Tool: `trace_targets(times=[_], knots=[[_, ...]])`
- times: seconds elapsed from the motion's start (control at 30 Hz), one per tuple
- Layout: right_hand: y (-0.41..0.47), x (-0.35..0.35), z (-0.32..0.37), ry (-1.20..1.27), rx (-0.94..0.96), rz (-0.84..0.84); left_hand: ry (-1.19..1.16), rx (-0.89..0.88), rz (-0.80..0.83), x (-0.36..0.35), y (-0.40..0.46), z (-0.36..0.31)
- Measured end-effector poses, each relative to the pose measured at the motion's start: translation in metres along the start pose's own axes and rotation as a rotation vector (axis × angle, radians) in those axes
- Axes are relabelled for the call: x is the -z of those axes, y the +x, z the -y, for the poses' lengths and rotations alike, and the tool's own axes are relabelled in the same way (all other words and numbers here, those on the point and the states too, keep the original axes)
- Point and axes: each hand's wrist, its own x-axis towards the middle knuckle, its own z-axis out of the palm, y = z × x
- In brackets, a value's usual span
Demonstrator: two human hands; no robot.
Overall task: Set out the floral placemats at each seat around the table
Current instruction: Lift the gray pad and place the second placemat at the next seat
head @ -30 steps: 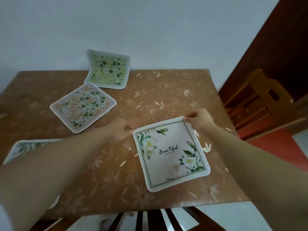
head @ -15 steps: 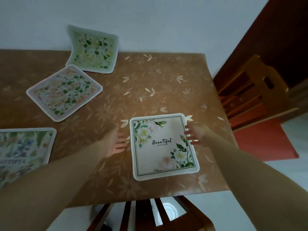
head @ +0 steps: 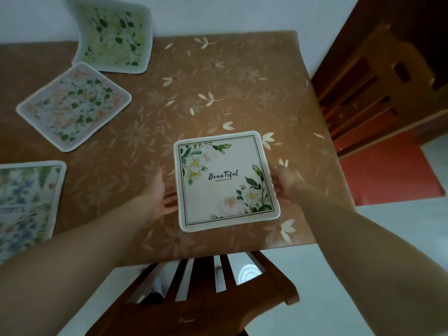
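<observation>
A cream placemat (head: 225,183) with white flowers and the word "Beautiful" lies flat on the brown flowered table (head: 218,93), near its front edge. My left hand (head: 160,192) rests open at the mat's left edge, fingers spread and touching it. On the mat's right edge sits my right hand (head: 286,180), fingers loosely curled against the rim. Three other floral mats are on the table: a green one (head: 114,35) leaning up the back wall, a pink-green one (head: 72,105) at the left, and a blue one (head: 24,207) at the near left.
A dark wooden chair (head: 206,294) stands pushed in below the cream mat at the table's front edge. Another wooden chair (head: 378,88) stands at the right side, over a red floor patch (head: 388,173). A white wall runs behind the table.
The cream mat has been turned square to the table's front edge and laid flat. Both hands slid from its far corners to its side edges and loosened.
</observation>
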Motion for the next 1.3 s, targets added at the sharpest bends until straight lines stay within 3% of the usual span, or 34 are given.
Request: trace_targets(times=[0.17, 0.37, 1.3], knots=[[-0.014, -0.011, -0.002, -0.027, -0.024, 0.145, 0.011, -0.025, -0.097, 0.026, -0.004, 0.004], [-0.026, -0.036, -0.009, -0.150, -0.023, 0.209, 0.018, -0.001, -0.095, 0.060, -0.008, 0.011], [-0.048, -0.062, -0.014, -0.176, 0.014, 0.189, 0.074, -0.075, -0.122, 0.081, -0.014, 0.035]])
